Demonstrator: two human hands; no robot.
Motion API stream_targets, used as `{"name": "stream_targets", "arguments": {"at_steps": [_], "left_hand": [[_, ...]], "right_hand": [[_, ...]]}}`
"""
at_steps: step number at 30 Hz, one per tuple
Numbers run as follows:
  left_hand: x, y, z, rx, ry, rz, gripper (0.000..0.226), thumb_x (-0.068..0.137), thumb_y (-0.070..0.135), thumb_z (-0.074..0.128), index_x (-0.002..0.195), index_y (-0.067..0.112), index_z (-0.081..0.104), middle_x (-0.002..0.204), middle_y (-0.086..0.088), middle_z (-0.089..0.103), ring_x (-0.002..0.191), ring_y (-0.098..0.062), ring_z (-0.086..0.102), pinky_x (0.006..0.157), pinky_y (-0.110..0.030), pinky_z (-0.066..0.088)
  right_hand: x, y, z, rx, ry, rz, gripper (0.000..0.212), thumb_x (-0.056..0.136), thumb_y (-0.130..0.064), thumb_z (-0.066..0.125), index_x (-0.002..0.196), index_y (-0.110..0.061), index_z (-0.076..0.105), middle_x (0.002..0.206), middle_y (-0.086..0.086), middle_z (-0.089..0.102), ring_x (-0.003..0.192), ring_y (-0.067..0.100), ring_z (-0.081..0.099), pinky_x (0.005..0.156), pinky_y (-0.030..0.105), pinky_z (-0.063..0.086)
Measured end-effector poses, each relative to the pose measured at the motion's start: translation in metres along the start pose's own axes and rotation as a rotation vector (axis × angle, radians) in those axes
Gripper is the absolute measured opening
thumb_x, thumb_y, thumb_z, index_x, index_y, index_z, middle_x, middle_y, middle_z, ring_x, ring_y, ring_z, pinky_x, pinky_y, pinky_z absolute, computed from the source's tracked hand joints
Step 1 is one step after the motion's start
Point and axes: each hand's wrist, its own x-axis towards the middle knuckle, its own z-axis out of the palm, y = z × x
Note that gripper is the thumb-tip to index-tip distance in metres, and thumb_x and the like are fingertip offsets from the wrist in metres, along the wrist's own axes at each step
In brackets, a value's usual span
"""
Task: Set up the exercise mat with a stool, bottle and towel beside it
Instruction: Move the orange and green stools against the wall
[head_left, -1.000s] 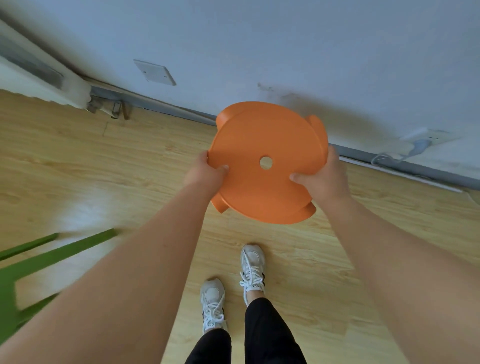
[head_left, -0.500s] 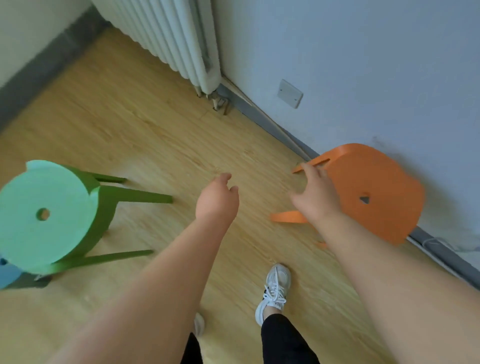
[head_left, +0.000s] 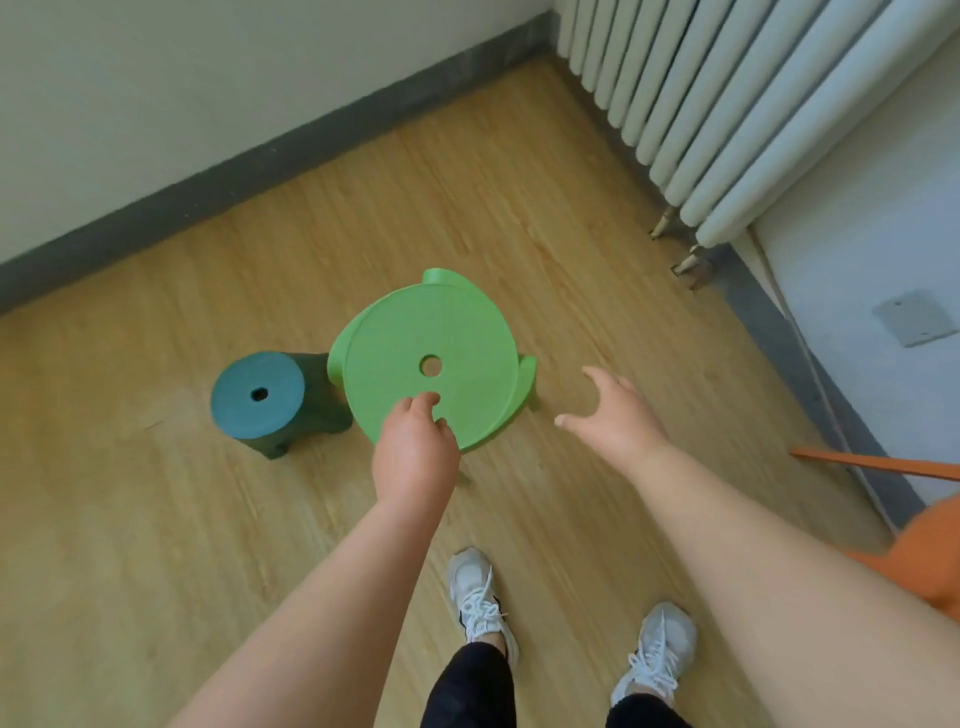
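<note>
A light green stool (head_left: 441, 348) with a round seat and a centre hole stands upright on the wooden floor in the middle of the view. My left hand (head_left: 415, 457) hovers over the seat's near edge with its fingers loosely curled and nothing in them. To the right of the seat my right hand (head_left: 618, 415) is spread open, a little apart from the rim. At the right edge lies the orange stool (head_left: 924, 551), on its side against the wall, with one leg pointing left. No mat, bottle or towel is in view.
A smaller dark teal stool (head_left: 257, 397) stands touching the green one on its left. A white radiator (head_left: 727, 104) lines the right wall. Grey skirting (head_left: 260, 161) runs along the far wall. My two white shoes (head_left: 480, 603) are below.
Both hands have let go of the orange stool, which now lies at the right edge. The view has swung left, and both hands now reach toward the green stool.
</note>
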Motion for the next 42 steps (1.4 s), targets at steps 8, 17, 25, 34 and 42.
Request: {"name": "stream_targets", "arguments": {"at_steps": [8,17,25,34,42], "left_hand": [[0.063,-0.05,-0.021,-0.132,-0.012,-0.286,0.046,0.094,0.026,0.048,0.139,0.018,0.042,0.137,-0.003,0.047,0.115,-0.025,0.054,0.087,-0.039,0.049],[0.107,-0.084,0.017,-0.571,-0.224,-0.64,0.071,0.077,0.045,0.073,0.133,0.011,0.044,0.128,-0.007,0.058,0.112,-0.028,0.058,0.087,-0.036,0.047],[0.133,-0.097,0.036,-0.89,-0.292,-0.806,0.071,0.069,0.038,0.082,0.128,0.014,0.05,0.117,-0.003,0.062,0.097,-0.022,0.06,0.085,-0.036,0.046],[0.123,-0.085,0.024,-0.837,-0.4,-0.743,0.074,0.064,0.032,0.086,0.126,0.011,0.051,0.112,-0.003,0.063,0.093,-0.02,0.061,0.083,-0.034,0.048],[0.104,-0.033,0.016,-0.662,-0.532,-0.559,0.082,0.055,0.037,0.091,0.124,0.012,0.054,0.114,-0.005,0.066,0.102,-0.025,0.063,0.097,-0.042,0.049]], "right_hand": [[0.054,-0.081,0.03,-0.05,-0.073,-0.055,0.089,0.073,-0.035,0.082,0.148,-0.022,0.035,0.143,0.01,0.045,0.129,0.031,0.046,0.105,0.041,0.039],[0.139,-0.108,0.042,0.057,-0.167,0.082,0.095,0.072,-0.019,0.084,0.15,-0.018,0.029,0.145,0.007,0.048,0.129,0.031,0.049,0.106,0.045,0.04],[0.177,-0.092,0.05,0.344,-0.418,0.236,0.076,0.069,-0.005,0.083,0.135,-0.013,0.046,0.122,0.009,0.064,0.103,0.03,0.064,0.093,0.046,0.052],[0.164,-0.066,0.037,0.422,-0.45,0.272,0.077,0.072,-0.001,0.079,0.138,-0.014,0.041,0.121,0.009,0.062,0.096,0.027,0.061,0.073,0.035,0.05],[0.11,0.01,0.006,0.609,-0.343,0.402,0.072,0.067,-0.005,0.083,0.131,-0.011,0.049,0.114,0.013,0.067,0.099,0.031,0.068,0.093,0.049,0.053]]}}
